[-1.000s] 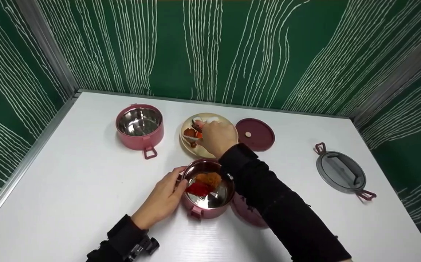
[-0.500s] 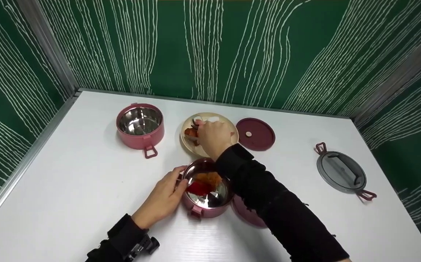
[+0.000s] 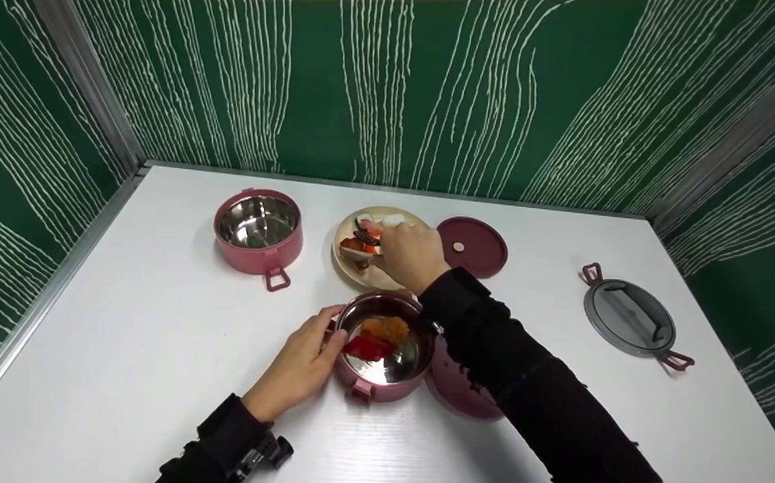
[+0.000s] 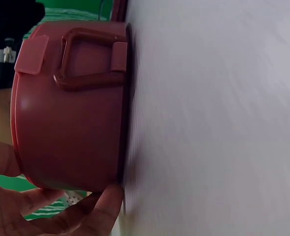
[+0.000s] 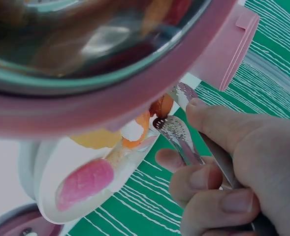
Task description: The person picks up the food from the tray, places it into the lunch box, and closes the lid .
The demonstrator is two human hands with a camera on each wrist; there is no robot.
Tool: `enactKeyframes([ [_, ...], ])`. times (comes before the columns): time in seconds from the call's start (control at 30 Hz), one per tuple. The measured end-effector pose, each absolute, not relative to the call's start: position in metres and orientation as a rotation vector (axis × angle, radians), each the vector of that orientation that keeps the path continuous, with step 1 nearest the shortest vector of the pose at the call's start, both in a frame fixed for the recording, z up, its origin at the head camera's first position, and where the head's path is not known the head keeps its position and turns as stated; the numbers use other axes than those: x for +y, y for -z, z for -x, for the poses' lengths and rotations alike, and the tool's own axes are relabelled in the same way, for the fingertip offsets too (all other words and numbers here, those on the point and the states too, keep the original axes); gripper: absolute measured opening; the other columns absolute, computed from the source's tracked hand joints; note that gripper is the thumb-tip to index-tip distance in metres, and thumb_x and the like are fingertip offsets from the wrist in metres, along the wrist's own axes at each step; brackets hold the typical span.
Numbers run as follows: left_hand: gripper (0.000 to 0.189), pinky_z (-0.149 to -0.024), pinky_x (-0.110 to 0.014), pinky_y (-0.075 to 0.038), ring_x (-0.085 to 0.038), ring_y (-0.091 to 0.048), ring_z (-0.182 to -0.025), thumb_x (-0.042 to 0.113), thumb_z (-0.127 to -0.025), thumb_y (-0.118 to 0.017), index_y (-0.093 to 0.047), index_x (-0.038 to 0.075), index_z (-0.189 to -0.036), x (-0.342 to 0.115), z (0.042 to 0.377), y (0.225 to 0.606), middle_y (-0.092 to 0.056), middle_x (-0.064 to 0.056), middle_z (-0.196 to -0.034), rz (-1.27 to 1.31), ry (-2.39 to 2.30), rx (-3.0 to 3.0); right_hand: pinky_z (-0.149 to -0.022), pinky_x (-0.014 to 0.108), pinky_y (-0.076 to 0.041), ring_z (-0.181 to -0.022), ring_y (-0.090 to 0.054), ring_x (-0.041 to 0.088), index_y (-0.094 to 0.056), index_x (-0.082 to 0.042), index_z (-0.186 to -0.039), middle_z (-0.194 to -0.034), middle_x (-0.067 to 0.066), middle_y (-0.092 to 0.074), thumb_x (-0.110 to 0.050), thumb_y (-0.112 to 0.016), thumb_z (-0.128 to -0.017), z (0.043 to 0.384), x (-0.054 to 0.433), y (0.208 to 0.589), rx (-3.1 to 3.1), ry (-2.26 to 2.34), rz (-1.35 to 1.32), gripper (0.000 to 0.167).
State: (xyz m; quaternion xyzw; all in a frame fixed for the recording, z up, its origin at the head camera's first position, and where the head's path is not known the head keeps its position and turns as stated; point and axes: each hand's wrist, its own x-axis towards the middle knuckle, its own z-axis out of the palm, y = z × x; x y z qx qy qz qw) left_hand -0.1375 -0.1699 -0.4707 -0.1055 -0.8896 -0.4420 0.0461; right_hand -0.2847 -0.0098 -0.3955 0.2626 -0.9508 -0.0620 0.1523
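Note:
In the head view my left hand [image 3: 300, 365] grips the left side of a pink lunch-box pot [image 3: 387, 392], thumb near its rim. The left wrist view shows the pot's wall [image 4: 71, 123] upright on the table, fingers round it. Inside the steel lining lie a red food piece [image 3: 369, 347] and a golden-brown one [image 3: 385, 329]. My right hand [image 3: 414, 251] holds metal tongs [image 5: 181, 140] over a cream plate [image 3: 344, 274] of mixed food. The tongs' perforated ends stand apart near a brown piece [image 5: 162, 104]; whether they touch it cannot be told.
A second pink pot [image 3: 257, 258] stands at the back left. Right of the plate lies a maroon lid [image 3: 478, 251]. A grey lid [image 3: 629, 315] with handle and clasps rests farther right. Another pink round piece [image 3: 461, 389] lies partly under my right forearm.
My right hand shifts slightly left over the plate, then back to the right with the tongs, uncovering more food. My left hand and the pot stay in place.

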Motion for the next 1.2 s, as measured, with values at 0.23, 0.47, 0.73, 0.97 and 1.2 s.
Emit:
enactKeyframes([
  [0.23, 0.036, -0.099, -0.038, -0.040, -0.014, -0.049, -0.117, 0.031, -0.097, -0.042, -0.043, 0.022, -0.132, -0.170, 0.137, 0.472, -0.055, 0.000, -0.122, 0.329, 1.326, -2.706, -0.052, 0.046, -0.051, -0.059, -0.059, 0.030, -0.068, -0.009, -0.080, -0.072, 0.011, -0.066, -0.052, -0.065, -0.077, 0.286, -0.011, 0.400, -2.760, 0.166, -0.736, 0.044],
  [0.47, 0.037, -0.099, -0.039, -0.040, -0.015, -0.049, -0.117, 0.032, -0.097, -0.042, -0.042, 0.023, -0.133, -0.169, 0.137, 0.469, -0.054, 0.000, -0.122, 0.326, 1.346, -2.716, -0.050, 0.042, -0.049, -0.063, -0.062, 0.027, -0.070, -0.011, -0.084, -0.072, 0.008, -0.066, -0.055, -0.067, -0.074, 0.284, -0.020, 0.402, -2.721, 0.306, -0.698, 0.045],
  [0.73, 0.037, -0.097, -0.038, -0.041, -0.014, -0.051, -0.114, 0.033, -0.097, -0.041, -0.042, 0.022, -0.133, -0.170, 0.137, 0.470, -0.055, 0.001, -0.120, 0.329, 1.343, -2.712, -0.043, 0.042, -0.046, -0.065, -0.062, 0.027, -0.069, -0.010, -0.084, -0.077, 0.011, -0.067, -0.039, -0.065, -0.081, 0.276, -0.031, 0.402, -2.693, 0.389, -0.717, 0.030],
  [0.97, 0.036, -0.099, -0.039, -0.040, -0.014, -0.049, -0.116, 0.034, -0.097, -0.041, -0.042, 0.025, -0.132, -0.170, 0.137, 0.471, -0.054, 0.002, -0.122, 0.328, 1.365, -2.709, -0.047, 0.044, -0.048, -0.061, -0.061, 0.027, -0.069, -0.010, -0.075, -0.072, 0.008, -0.066, -0.045, -0.070, -0.075, 0.280, -0.021, 0.404, -2.645, 0.294, -0.744, 0.035],
  [1.2, 0.036, -0.097, -0.038, -0.041, -0.014, -0.050, -0.114, 0.031, -0.097, -0.042, -0.043, 0.023, -0.132, -0.170, 0.138, 0.473, -0.055, 0.000, -0.120, 0.343, 1.351, -2.698, -0.052, 0.048, -0.050, -0.064, -0.061, 0.029, -0.065, -0.013, -0.071, -0.074, 0.009, -0.066, -0.047, -0.066, -0.079, 0.286, -0.002, 0.400, -2.784, 0.057, -0.778, 0.035],
])
